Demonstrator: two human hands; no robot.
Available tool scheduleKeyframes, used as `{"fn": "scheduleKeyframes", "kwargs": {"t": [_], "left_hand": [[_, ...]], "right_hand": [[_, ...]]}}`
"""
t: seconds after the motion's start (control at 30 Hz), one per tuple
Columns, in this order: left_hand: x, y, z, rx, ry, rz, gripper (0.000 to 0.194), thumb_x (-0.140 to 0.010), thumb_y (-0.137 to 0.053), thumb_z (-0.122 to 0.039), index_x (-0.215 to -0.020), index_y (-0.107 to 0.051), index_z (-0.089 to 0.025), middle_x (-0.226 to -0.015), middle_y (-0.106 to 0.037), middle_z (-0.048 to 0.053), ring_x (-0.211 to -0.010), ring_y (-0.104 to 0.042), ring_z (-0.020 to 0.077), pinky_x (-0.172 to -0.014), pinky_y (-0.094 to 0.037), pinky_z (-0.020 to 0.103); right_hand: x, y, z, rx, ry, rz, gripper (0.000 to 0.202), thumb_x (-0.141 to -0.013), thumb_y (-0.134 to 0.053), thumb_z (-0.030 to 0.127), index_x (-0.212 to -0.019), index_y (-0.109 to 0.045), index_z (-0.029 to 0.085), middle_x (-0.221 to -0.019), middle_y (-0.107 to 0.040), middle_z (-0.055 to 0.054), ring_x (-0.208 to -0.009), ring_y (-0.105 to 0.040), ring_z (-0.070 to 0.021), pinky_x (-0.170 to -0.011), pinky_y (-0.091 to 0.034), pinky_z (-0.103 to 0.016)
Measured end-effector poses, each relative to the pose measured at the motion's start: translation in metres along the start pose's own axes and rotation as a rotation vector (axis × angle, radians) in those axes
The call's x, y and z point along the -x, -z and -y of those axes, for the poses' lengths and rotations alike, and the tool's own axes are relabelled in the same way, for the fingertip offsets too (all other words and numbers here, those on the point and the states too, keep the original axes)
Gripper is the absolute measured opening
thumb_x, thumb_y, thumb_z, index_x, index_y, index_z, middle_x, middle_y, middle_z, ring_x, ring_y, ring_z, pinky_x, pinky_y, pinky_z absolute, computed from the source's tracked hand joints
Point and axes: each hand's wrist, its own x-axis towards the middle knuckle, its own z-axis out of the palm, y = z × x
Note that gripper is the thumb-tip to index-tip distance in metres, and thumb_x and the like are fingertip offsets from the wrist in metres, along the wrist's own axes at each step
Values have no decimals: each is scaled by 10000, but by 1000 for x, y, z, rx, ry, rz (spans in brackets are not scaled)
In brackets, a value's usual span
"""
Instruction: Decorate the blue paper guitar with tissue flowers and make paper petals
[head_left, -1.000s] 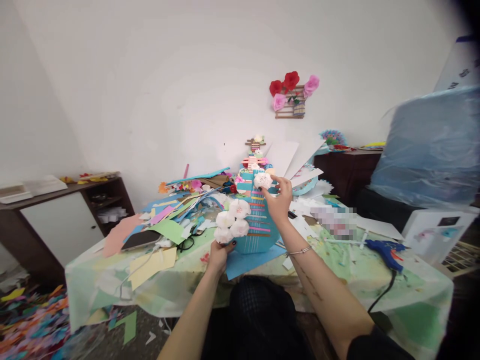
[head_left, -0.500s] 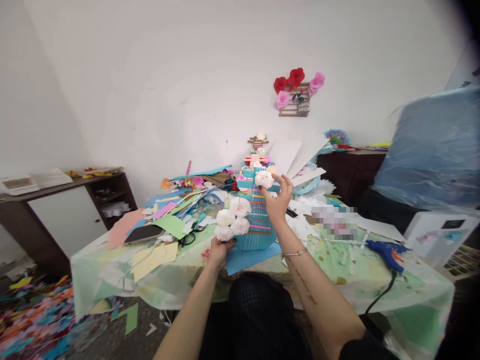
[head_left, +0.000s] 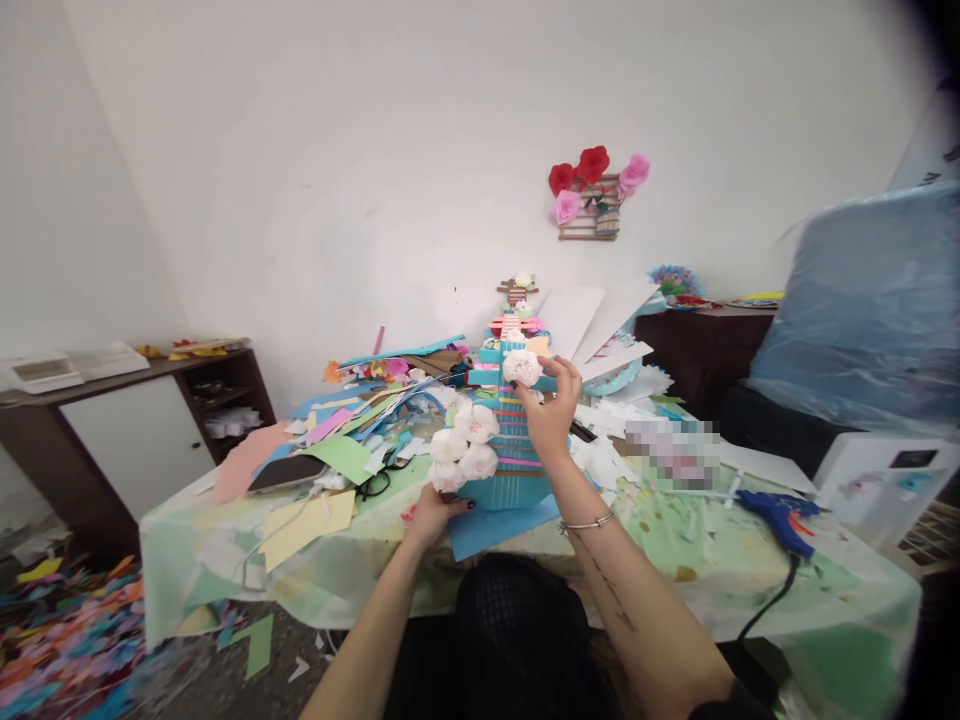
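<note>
Watching thru the head cam rn: the blue paper lute-looking thing (head_left: 514,440) is front & center at the near edge of the table (head_left: 720,595), standing just behind/over a blue sheet (head_left: 487,541), w/ strings & coloured strips down its front. R hand (head_left: 553,405) has thumb + index pinching a white flower (head_left: 523,368) up by its neck. L hand (head_left: 433,516) is at the lower left, right under a cluster of white flowers (head_left: 463,450); thumb shows but the fingers are partly hidden, so can't tell how firmly it's gripping, if at all. Paper scraps (head_left: 341,458) pile up left, scissors (head_left: 375,486) near them, blue glue gun (head_left: 780,520) way over on the right. Container-wise: the cabinet (head_left: 131,430) on the left has a white door, plus open shelves w/ whitish papers (head_left: 236,424) inside; white tray (head_left: 41,374) on top, can't make out contents tbh. Wall rack (head_left: 588,238) in the bg has red & pink flowers (head_left: 594,163) + a tiny basket (head_left: 607,222) w/ greenery by it.
</note>
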Motion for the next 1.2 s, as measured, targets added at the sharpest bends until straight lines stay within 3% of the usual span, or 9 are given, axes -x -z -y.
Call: {"fn": "scheduleKeyframes", "kwargs": {"t": [0.17, 0.3, 0.47, 0.57, 0.67, 0.73, 0.87, 1.03, 1.2], "left_hand": [[-7, 34, -32, -162, -31, 3, 451, -393, -725, -79, -834, -659, -144, -809, -719, 84, -742, -681, 287, -698, -532, 415], [-25, 38, -84, -256, -253, -138, 387, -548, -709, -245, -910, -610, -149, -925, -681, 96, -914, -650, 267, -883, -466, 446], [-60, -19, -158, -332, -496, -25, 482, -656, -700, -375, -1082, -571, -190, -1228, -567, 94, -1151, -532, 247, -937, -442, 356], [-75, -59, -187, -473, -585, 181, 630, -676, -695, -404, -1238, -476, -223, -1365, -452, 113, -1173, -511, 271, -906, -457, 386], [-80, -82, -197, -597, -638, 309, 576, -662, -709, -380, -1179, -537, -194, -1278, -536, 110, -1129, -538, 267, -913, -448, 384], [-79, -88, -196, -681, -665, 307, 526, -644, -723, -358, -1117, -585, -174, -1190, -594, 95, -1115, -540, 261, -932, -433, 376], [-73, -88, -193, -744, -613, 255, 573, -613, -738, -348, -1131, -597, -146, -1115, -622, 105, -991, -598, 254, -853, -479, 361], [-66, -87, -197, -749, -563, 359, 638, -598, -752, -322, -1185, -567, -155, -1140, -613, 122, -857, -639, 217, -775, -513, 343], [-69, -85, -196, -783, -577, 296, 651, -565, -775, -325, -1159, -577, -146, -1126, -605, 136, -909, -636, 249, -788, -515, 363]], "right_hand": [[3, -3, 3, 20, 67, -9, 360, -700, -662, 232, -1048, -574, 203, -1207, -438, -100, -1145, -460, -212, -912, -446, -355], [6, -8, 4, -14, 84, -4, 363, -703, -678, 246, -1048, -579, 193, -1223, -426, -109, -1181, -439, -224, -930, -438, -363], [8, -11, 4, -6, 100, -8, 365, -707, -683, 237, -1055, -578, 200, -1211, -434, -105, -1199, -427, -238, -976, -399, -400], [8, -11, 5, -14, 121, -1, 366, -708, -689, 236, -1055, -581, 196, -1202, -433, -105, -1198, -428, -237, -991, -385, -407], [7, -10, 5, -9, 114, 5, 353, -719, -679, 244, -1058, -590, 201, -1195, -432, -103, -1192, -432, -238, -983, -392, -409], [7, -8, 5, 7, 107, 11, 345, -725, -672, 252, -1060, -598, 212, -1197, -431, -99, -1191, -432, -241, -975, -397, -412], [9, -5, 7, 11, 100, 8, 340, -727, -674, 259, -1057, -607, 213, -1198, -438, -98, -1202, -426, -246, -981, -390, -419], [8, -3, 10, 0, 115, -8, 326, -729, -671, 227, -1049, -616, 205, -1175, -457, -96, -1207, -421, -232, -1001, -373, -403], [8, 14, 7, 63, 148, 74, 467, -760, -652, 316, -1206, -537, 242, -1293, -408, -106, -1240, -402, -247, -1006, -376, -431]]}}
